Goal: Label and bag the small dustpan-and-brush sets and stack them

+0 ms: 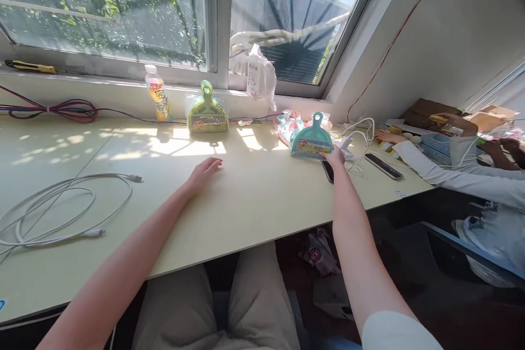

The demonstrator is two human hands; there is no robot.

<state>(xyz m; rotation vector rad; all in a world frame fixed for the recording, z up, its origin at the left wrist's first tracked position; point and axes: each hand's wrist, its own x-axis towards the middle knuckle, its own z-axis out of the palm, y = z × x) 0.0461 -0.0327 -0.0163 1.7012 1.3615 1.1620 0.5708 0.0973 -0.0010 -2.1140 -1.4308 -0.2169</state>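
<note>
My right hand (337,157) is closed on the lower right corner of a teal mini dustpan-and-brush set (312,139), which carries a yellow printed label. The set stands upright, handle up, in front of some red, white and teal packaged items (286,127). On the tabletop (246,205) lies my left hand (203,173), holding nothing, its fingers stretched out. Beyond it, a green dustpan-and-brush set (208,112) in clear wrapping leans against the wall below the window.
A drink bottle (158,94) stands near the wall. A coiled white cable (74,188) lies at left. One phone (327,171) is partly behind my right hand; another phone (384,166) lies near white cords. At right, a co-worker's sleeve (435,167) reaches over the table.
</note>
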